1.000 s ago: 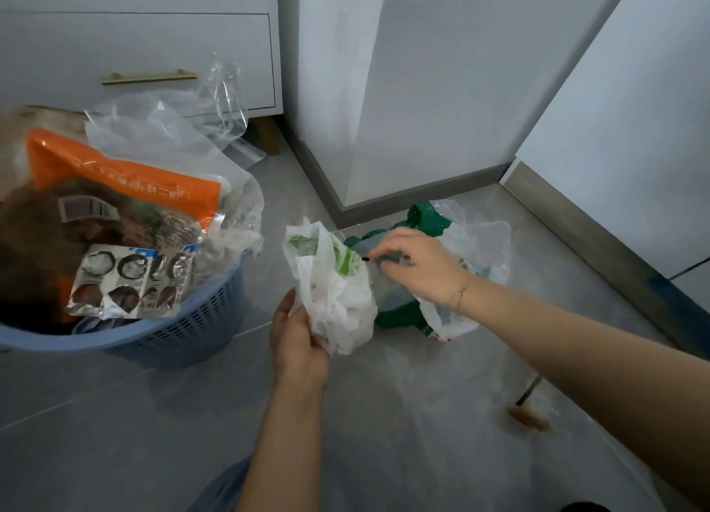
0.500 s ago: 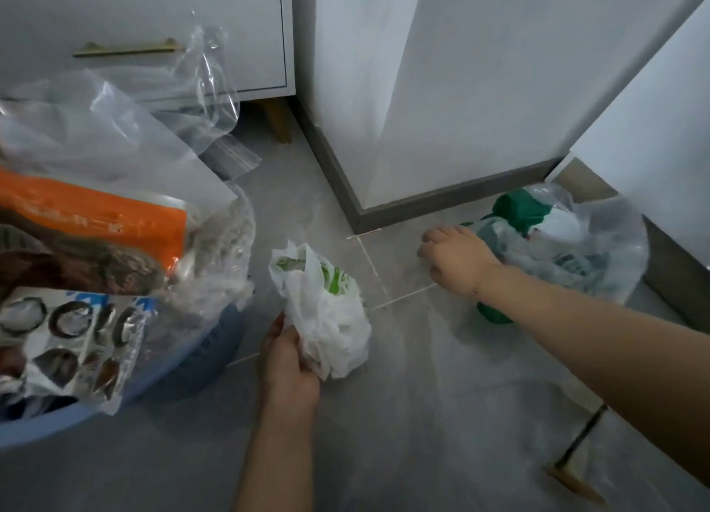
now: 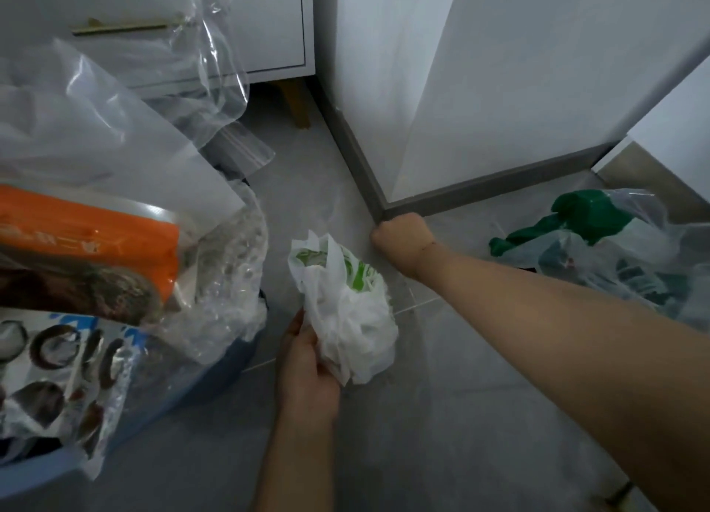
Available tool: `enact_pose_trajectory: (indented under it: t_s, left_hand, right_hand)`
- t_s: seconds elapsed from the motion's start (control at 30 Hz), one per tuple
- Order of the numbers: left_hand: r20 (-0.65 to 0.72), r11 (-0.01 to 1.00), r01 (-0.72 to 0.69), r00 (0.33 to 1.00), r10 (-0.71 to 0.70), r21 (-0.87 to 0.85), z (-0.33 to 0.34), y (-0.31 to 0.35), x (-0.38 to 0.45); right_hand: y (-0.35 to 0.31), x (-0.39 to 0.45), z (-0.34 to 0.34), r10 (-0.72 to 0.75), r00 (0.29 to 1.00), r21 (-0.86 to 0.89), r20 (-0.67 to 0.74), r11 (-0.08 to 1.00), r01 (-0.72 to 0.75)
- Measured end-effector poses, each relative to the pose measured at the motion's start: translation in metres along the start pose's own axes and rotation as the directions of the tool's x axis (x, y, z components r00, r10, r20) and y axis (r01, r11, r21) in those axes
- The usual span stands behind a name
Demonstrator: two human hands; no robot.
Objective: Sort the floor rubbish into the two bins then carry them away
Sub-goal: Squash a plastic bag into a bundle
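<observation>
Our left hand [image 3: 307, 369] grips the crumpled white-and-green bag [image 3: 345, 315], which bunches up and away from the palm. Just to that hand's left stands the overfilled blue bin [image 3: 184, 388], far nearer to it than to our right hand. Our right hand [image 3: 403, 238] is curled at the skirting corner; we cannot tell whether it holds anything, and the green-and-clear bag pile [image 3: 614, 250] lies well to its right.

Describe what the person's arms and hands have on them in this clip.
Both forearms are bare, with no sleeves or gloves in view. The right hand has a thin bracelet at its wrist. The left hand shows no ring, watch or band.
</observation>
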State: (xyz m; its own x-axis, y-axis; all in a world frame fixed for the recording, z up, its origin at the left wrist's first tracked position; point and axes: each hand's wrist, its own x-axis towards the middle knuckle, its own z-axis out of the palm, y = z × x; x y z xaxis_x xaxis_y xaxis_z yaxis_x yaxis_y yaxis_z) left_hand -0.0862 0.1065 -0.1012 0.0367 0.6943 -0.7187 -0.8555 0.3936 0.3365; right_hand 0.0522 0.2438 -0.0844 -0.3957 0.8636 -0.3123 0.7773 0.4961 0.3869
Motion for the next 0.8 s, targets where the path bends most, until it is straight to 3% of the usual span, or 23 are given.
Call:
enact_pose_trajectory:
  t_s: [0.27,0.33,0.4,0.47,0.53,0.6,0.63,0.67,0.8]
  left_hand:
    - [0.007,1.000,-0.010,1.000,0.010,0.016,-0.002,-0.004,0.002]
    - [0.016,1.000,-0.014,1.000,0.014,0.009,-0.002,-0.003,0.002]
    - [0.015,0.999,-0.034,0.999,0.034,0.016,0.000,-0.003,0.001]
    - [0.010,0.996,-0.075,0.997,0.075,0.043,0.002,-0.007,-0.005]
    - [-0.015,0.987,-0.134,0.991,0.136,0.085,0.004,-0.012,-0.013]
    - [-0.081,0.960,-0.214,0.969,0.232,0.183,0.007,-0.019,-0.018]
    - [-0.089,0.946,-0.239,0.961,0.263,0.218,0.010,-0.022,-0.023]
    - [-0.080,0.940,-0.252,0.958,0.276,0.230,0.012,-0.024,-0.027]
    - [0.023,0.946,-0.236,0.971,0.237,0.222,0.021,-0.028,-0.070]
  right_hand:
    - [-0.005,0.000,-0.004,-0.047,0.999,-0.060,-0.017,0.997,0.046]
    - [-0.005,-0.005,-0.002,0.039,0.999,0.063,-0.038,0.997,-0.036]
    - [0.001,-0.018,-0.007,0.203,0.977,0.314,-0.061,0.933,-0.174]
    - [0.009,-0.047,-0.018,0.363,0.930,0.592,-0.058,0.763,-0.261]
    - [0.013,-0.085,-0.031,0.491,0.871,0.831,-0.021,0.493,-0.258]
    - [0.009,-0.129,-0.043,0.505,0.852,0.958,0.135,0.154,-0.242]
    - [0.006,-0.152,-0.050,0.470,0.858,0.967,0.206,0.034,-0.251]
    - [0.002,-0.171,-0.055,0.436,0.867,0.967,0.243,-0.039,-0.251]
    - [-0.009,-0.223,-0.085,0.460,0.868,0.981,0.189,-0.135,-0.142]
